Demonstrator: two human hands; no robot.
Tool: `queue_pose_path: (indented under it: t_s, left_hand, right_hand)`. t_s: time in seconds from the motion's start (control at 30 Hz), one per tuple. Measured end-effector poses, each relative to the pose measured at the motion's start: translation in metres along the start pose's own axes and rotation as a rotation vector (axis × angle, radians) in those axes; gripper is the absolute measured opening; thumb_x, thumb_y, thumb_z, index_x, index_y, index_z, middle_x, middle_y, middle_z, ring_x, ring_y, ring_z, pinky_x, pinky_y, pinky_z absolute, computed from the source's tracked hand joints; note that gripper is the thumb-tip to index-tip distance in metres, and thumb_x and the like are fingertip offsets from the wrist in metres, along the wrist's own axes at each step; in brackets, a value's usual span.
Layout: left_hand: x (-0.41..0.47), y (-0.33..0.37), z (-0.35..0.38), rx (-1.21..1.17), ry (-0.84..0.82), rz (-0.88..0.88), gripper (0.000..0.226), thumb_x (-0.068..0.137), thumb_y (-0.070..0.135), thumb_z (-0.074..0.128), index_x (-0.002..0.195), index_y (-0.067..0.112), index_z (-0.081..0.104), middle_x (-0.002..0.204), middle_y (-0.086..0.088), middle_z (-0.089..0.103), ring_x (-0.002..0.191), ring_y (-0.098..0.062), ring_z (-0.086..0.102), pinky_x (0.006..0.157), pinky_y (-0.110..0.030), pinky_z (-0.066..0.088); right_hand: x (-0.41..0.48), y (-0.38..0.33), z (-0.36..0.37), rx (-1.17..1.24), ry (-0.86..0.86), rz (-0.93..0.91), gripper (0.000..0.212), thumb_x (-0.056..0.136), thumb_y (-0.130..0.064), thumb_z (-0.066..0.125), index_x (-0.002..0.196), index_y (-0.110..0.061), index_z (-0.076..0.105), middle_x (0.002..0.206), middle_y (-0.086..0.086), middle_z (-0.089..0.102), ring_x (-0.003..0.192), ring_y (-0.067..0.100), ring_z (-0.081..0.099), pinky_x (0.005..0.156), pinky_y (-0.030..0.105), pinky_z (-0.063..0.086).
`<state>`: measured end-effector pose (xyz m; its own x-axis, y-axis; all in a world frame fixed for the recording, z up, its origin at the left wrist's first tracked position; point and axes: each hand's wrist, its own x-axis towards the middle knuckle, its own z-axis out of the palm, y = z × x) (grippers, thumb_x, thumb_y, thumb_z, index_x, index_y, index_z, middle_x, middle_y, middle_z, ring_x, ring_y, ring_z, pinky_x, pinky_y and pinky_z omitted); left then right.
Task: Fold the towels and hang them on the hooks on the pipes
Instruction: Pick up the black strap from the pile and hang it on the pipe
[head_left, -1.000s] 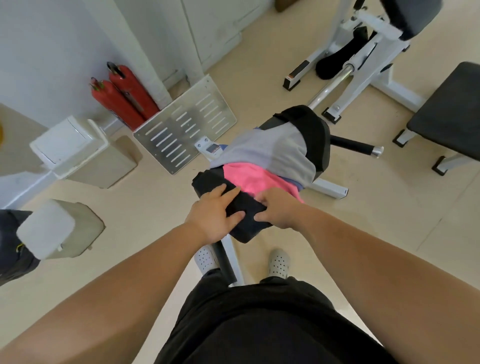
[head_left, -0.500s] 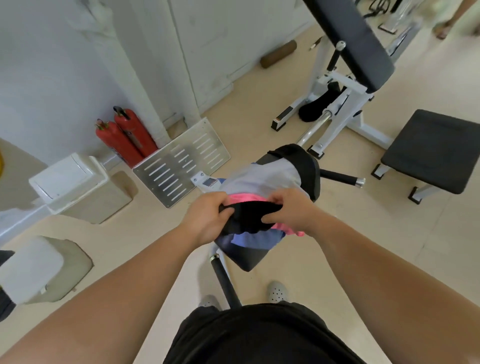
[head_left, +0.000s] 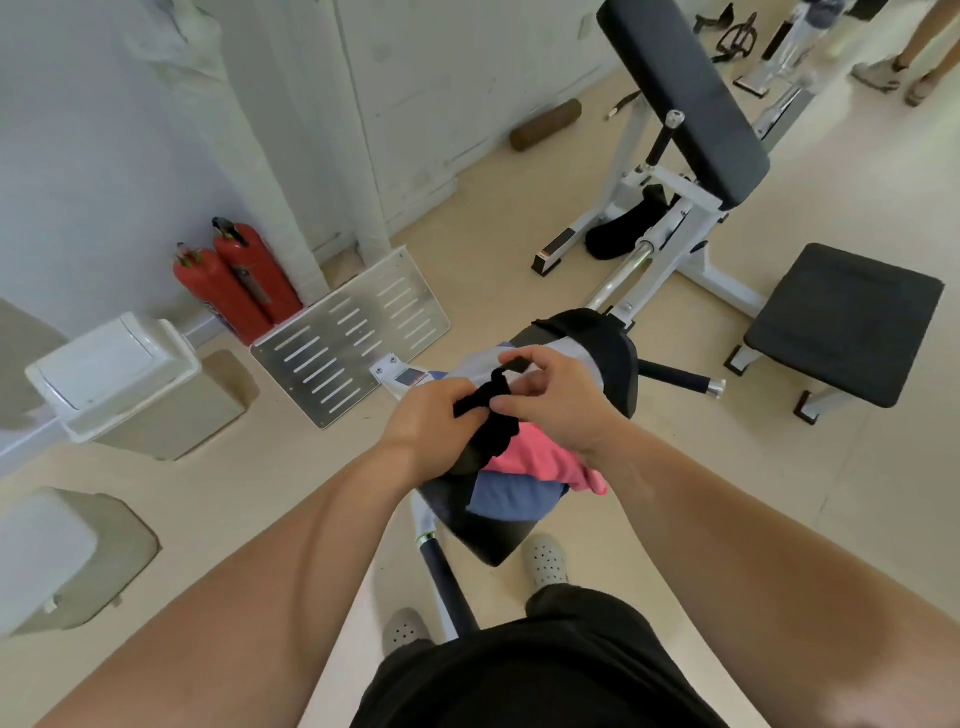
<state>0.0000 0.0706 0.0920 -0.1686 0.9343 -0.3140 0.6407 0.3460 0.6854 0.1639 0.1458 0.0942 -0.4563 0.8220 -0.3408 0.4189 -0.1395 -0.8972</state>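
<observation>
A folded black towel (head_left: 488, 410) is held up between both hands above a black padded seat (head_left: 613, 353). My left hand (head_left: 431, 415) grips its lower part. My right hand (head_left: 556, 400) pinches its top edge with thumb and fingers. On the seat below lie a pink towel (head_left: 540, 457), a blue towel (head_left: 514, 499) and a grey towel (head_left: 576, 353). No hooks or pipes show in this view.
White-framed gym machine with black pad (head_left: 680, 98) and a black bench (head_left: 841, 322) stand to the right. Two red fire extinguishers (head_left: 239, 280), a perforated metal plate (head_left: 353, 332) and lidded bins (head_left: 130, 379) sit at left. A person's legs (head_left: 909, 52) show top right.
Both hands lifted the black towel off the pile, and it is now bunched narrower between them. My head tilted up, showing more of the room.
</observation>
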Motion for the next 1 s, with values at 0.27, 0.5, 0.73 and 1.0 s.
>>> queue_pose_path:
  t_s: [0.27, 0.5, 0.73, 1.0]
  left_hand:
    - [0.080, 0.036, 0.057, -0.035, 0.136, -0.176, 0.010, 0.097, 0.016, 0.060, 0.092, 0.008, 0.063, 0.087, -0.010, 0.064, 0.085, -0.028, 0.060, 0.077, -0.040, 0.049]
    - [0.115, 0.046, 0.104, -0.098, 0.076, -0.279, 0.011, 0.099, 0.016, 0.058, 0.093, 0.024, 0.063, 0.092, -0.001, 0.068, 0.089, -0.021, 0.064, 0.078, -0.036, 0.052]
    - [0.118, 0.045, 0.124, -0.089, 0.049, -0.326, 0.014, 0.102, 0.018, 0.055, 0.089, 0.019, 0.061, 0.080, 0.000, 0.064, 0.080, -0.021, 0.062, 0.073, -0.036, 0.050]
    - [0.108, 0.039, 0.110, -0.278, 0.170, -0.446, 0.018, 0.103, 0.019, 0.053, 0.091, 0.015, 0.066, 0.089, -0.010, 0.069, 0.087, -0.031, 0.064, 0.079, -0.045, 0.053]
  right_hand:
    - [0.087, 0.104, -0.107, -0.017, 0.260, 0.321, 0.037, 0.093, -0.040, 0.065, 0.120, -0.015, 0.063, 0.104, -0.004, 0.065, 0.097, 0.019, 0.061, 0.084, 0.033, 0.047]
    - [0.125, 0.187, -0.145, -0.063, 0.222, 0.599, 0.060, 0.089, -0.036, 0.064, 0.142, -0.012, 0.048, 0.132, 0.010, 0.061, 0.113, 0.032, 0.059, 0.089, 0.043, 0.054]
    - [0.134, 0.216, -0.142, 0.001, 0.188, 0.604, 0.062, 0.089, -0.034, 0.067, 0.142, -0.012, 0.044, 0.127, 0.006, 0.061, 0.108, 0.029, 0.059, 0.080, 0.037, 0.048]
    - [0.146, 0.217, -0.146, -0.252, 0.163, 0.553, 0.058, 0.065, -0.061, 0.079, 0.103, -0.024, 0.056, 0.111, 0.004, 0.056, 0.098, 0.028, 0.060, 0.080, 0.041, 0.055]
